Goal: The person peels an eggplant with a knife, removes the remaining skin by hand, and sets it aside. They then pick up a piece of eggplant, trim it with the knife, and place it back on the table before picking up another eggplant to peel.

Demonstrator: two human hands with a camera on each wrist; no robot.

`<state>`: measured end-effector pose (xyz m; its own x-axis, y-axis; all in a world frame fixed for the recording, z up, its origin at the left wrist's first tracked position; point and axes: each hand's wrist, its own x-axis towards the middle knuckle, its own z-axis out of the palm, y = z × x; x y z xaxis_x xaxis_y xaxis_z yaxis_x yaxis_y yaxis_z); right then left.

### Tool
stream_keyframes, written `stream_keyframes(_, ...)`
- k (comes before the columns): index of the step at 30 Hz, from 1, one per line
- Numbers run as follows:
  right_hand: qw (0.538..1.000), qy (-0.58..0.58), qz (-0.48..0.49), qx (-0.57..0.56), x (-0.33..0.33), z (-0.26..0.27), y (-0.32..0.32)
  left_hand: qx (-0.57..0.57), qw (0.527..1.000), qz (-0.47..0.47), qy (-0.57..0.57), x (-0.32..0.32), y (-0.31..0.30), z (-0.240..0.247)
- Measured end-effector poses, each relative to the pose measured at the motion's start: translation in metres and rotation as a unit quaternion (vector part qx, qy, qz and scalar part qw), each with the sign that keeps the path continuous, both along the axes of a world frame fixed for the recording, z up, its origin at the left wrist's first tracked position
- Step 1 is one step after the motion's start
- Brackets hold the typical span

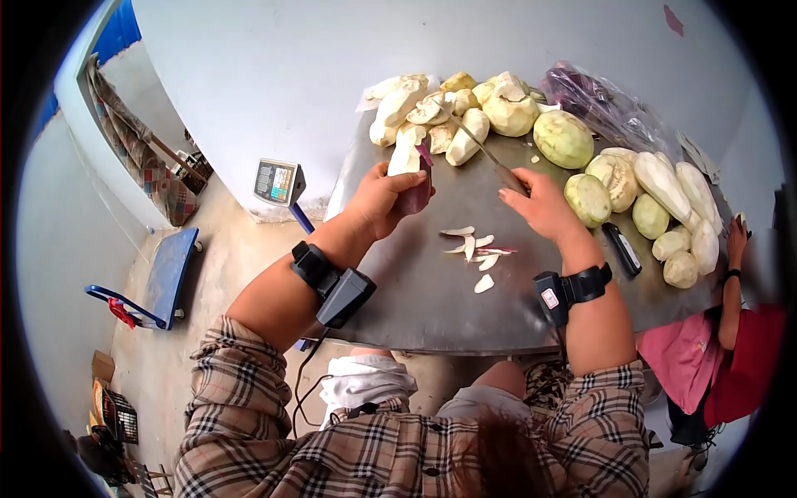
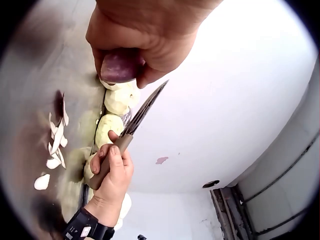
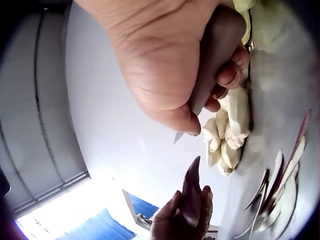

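My left hand (image 1: 375, 202) grips a partly peeled purple eggplant (image 1: 413, 197); white flesh shows on its upper part, while the lower end keeps its skin. In my right hand (image 1: 546, 207) is a knife (image 2: 144, 112), held by its brown handle (image 3: 216, 55). Its blade slants up and left in the head view, apart from the eggplant. Strips of peel (image 1: 471, 246) lie on the metal table (image 1: 407, 290) between and below my hands. Behind the knife is a pile of peeled pale eggplants (image 1: 467, 141).
Round greenish peeled eggplants (image 1: 563, 139) and long white ones (image 1: 662, 184) line the table's right side. A clear plastic bag (image 1: 610, 112) with purple contents lies behind them. A black object (image 1: 621, 249) rests nearby. Left stand a scale (image 1: 278, 183) and blue cart (image 1: 172, 270); another person's hand (image 1: 736, 236) is far right.
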<state>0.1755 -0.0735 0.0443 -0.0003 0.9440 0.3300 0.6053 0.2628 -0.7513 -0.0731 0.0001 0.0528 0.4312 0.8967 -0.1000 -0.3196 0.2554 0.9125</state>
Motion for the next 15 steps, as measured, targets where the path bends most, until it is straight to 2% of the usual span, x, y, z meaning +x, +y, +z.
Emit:
stream_keyframes(4,0.998,0.015,0.035,0.049,-0.016,0.002,-0.005,0.007,0.997,0.010,-0.076,0.014,0.006,-0.008)
stream_keyframes(8,0.992,-0.036,0.089,0.078,-0.021,-0.001,-0.006,0.024,0.995,-0.014,-0.100,0.018,0.010,-0.018)
stream_keyframes(11,0.994,-0.041,0.096,-0.021,-0.023,0.004,-0.008,0.031,0.994,-0.030,-0.102,0.014,0.009,-0.022)
stream_keyframes(15,0.986,0.032,0.129,-0.101,-0.019,-0.006,-0.004,0.038,0.992,-0.070,-0.095,0.004,0.001,-0.017)
